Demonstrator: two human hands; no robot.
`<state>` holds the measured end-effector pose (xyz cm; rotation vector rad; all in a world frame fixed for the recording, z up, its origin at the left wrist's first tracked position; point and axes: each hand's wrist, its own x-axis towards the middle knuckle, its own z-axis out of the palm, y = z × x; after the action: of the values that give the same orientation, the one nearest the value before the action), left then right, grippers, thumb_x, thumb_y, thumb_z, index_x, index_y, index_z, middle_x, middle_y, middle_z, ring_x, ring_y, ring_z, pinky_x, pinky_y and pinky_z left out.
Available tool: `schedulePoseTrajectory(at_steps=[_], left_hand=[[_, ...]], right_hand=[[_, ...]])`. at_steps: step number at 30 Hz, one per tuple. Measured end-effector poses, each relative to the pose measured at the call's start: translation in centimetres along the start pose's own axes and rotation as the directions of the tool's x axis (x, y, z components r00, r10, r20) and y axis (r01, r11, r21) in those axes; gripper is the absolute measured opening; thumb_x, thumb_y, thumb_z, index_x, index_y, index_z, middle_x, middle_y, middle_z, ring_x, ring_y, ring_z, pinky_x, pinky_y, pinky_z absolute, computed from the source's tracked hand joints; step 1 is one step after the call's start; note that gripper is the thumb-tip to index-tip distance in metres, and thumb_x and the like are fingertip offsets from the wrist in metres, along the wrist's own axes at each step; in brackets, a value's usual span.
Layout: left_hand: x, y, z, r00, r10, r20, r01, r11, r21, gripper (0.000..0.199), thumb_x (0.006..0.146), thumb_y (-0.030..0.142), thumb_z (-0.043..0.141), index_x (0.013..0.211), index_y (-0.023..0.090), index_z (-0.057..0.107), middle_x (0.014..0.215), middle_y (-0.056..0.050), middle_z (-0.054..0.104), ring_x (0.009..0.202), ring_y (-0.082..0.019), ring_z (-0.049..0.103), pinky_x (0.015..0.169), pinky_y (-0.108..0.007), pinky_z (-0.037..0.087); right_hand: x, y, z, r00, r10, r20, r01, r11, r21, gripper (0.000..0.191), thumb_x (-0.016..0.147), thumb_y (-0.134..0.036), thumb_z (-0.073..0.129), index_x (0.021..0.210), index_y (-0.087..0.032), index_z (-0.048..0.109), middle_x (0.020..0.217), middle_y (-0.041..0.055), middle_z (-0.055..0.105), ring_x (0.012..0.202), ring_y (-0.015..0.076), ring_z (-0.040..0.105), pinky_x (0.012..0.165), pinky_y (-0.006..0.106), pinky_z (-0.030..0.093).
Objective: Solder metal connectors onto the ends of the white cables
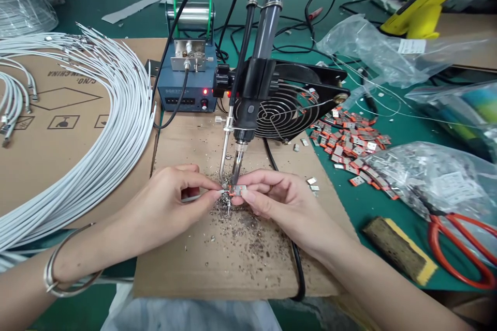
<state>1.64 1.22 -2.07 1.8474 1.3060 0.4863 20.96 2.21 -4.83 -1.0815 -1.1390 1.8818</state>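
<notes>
The left hand (171,196) pinches the stripped end of a white cable (191,198) between thumb and forefinger, its grip closed tight on the wire. The right hand (279,201) has its fingertips closed on a small orange connector board (237,191), holding it level against the cable's end. Both meet directly under the tip of the mounted soldering iron (248,114), which hangs on a fixed stand, pointing down, with a thin solder feed tube (224,155) beside it. The board sits just above a cardboard sheet (233,253) that is speckled with solder crumbs.

Behind the iron stand a blue soldering station (188,83) with a red lamp lit and a black fan (287,108). A big coil of white cables (108,129) lies to the left on another piece of cardboard. To the right, on the green surface (357,201), a heap of orange connector boards (349,139) is spread out, near clear plastic bags (427,176), red-handled scissors (462,248) and a worn yellow sponge (399,251). A metal bangle (58,269) circles the left wrist.
</notes>
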Motion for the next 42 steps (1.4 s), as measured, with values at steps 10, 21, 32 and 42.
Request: schedulePoseTrajectory(at_steps=[10, 21, 32, 42], left_hand=[[0.06, -0.08, 0.05, 0.999, 0.034, -0.005, -0.034, 0.999, 0.034, 0.02, 0.083, 0.021, 0.053, 0.092, 0.023, 0.071, 0.066, 0.002, 0.059, 0.056, -0.009, 0.048, 0.049, -0.02, 0.034], [0.14, -0.26, 0.13, 0.999, 0.029, -0.02, -0.028, 0.999, 0.024, 0.017, 0.083, 0.022, 0.055, 0.086, 0.027, 0.07, 0.067, 0.005, 0.059, 0.056, -0.006, 0.048, 0.049, -0.018, 0.034], [-0.02, -0.45, 0.25, 0.999, 0.05, -0.022, -0.049, 0.998, 0.043, 0.018, 0.083, 0.022, 0.055, 0.092, 0.028, 0.07, 0.067, 0.005, 0.059, 0.057, -0.005, 0.05, 0.049, -0.019, 0.034], [-0.12, -0.27, 0.15, 0.997, 0.07, -0.039, -0.067, 0.995, 0.071, 0.019, 0.083, 0.022, 0.055, 0.093, 0.03, 0.069, 0.065, 0.006, 0.058, 0.055, -0.005, 0.048, 0.048, -0.018, 0.034]], right_hand=[[0.15, -0.1, 0.09, 1.0, -0.004, -0.005, 0.004, 1.0, 0.027, 0.012, 0.067, -0.023, 0.072, 0.077, -0.018, 0.067, 0.065, 0.001, 0.071, 0.058, 0.0073, 0.064, 0.051, 0.014, 0.048], [0.08, -0.09, 0.07, 1.0, -0.026, 0.006, 0.026, 0.999, 0.04, 0.009, 0.07, -0.019, 0.071, 0.078, -0.018, 0.067, 0.067, -0.0005, 0.072, 0.062, 0.0042, 0.065, 0.054, 0.008, 0.047], [0.32, -0.01, 0.13, 0.999, -0.033, 0.007, 0.033, 0.998, 0.044, 0.01, 0.068, -0.019, 0.072, 0.077, -0.018, 0.068, 0.066, -0.0006, 0.072, 0.061, 0.0042, 0.064, 0.053, 0.008, 0.046], [0.01, -0.16, 0.05, 1.0, -0.004, -0.014, 0.005, 0.999, 0.046, 0.009, 0.068, -0.018, 0.072, 0.076, -0.019, 0.068, 0.066, -0.0009, 0.072, 0.06, 0.0036, 0.064, 0.056, 0.007, 0.047]])
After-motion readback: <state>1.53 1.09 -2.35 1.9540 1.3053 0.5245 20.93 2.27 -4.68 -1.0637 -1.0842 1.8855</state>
